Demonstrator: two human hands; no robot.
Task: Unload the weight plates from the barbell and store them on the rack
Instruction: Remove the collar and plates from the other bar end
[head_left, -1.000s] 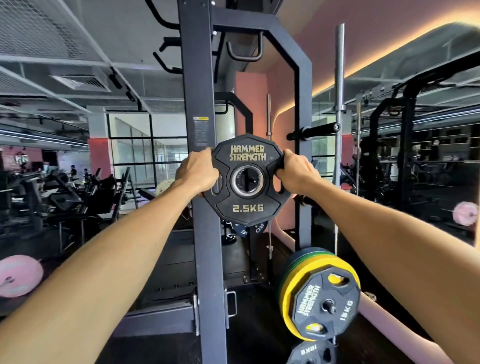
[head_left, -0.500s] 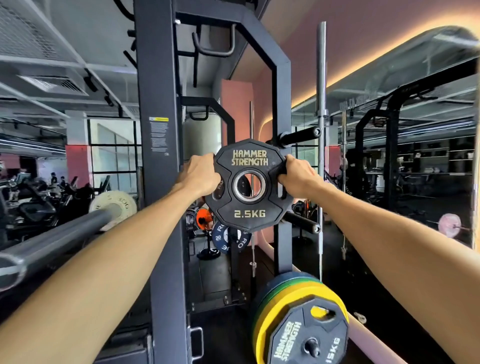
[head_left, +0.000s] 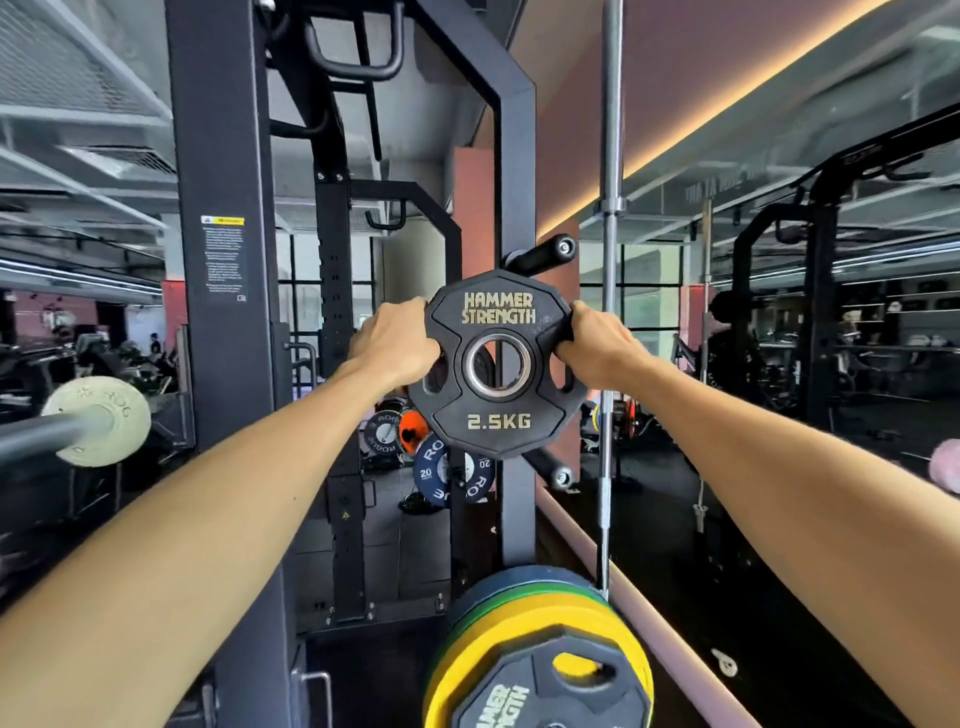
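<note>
Head view is showing the left hand (head_left: 397, 345) and right hand (head_left: 597, 348) gripping opposite edges of the 2.5KG plate (head_left: 497, 364), fingers curling round its rim as they are holding it upright at arm's length before the rack upright (head_left: 517, 208). An upper peg (head_left: 543, 254) is sticking out just above it, a lower peg (head_left: 550, 470) just below. Loaded stacked plates (head_left: 540, 654) are sitting lower down. Misaligning the bore with a peg could be jamming the plate or pinching fingers.
</note>
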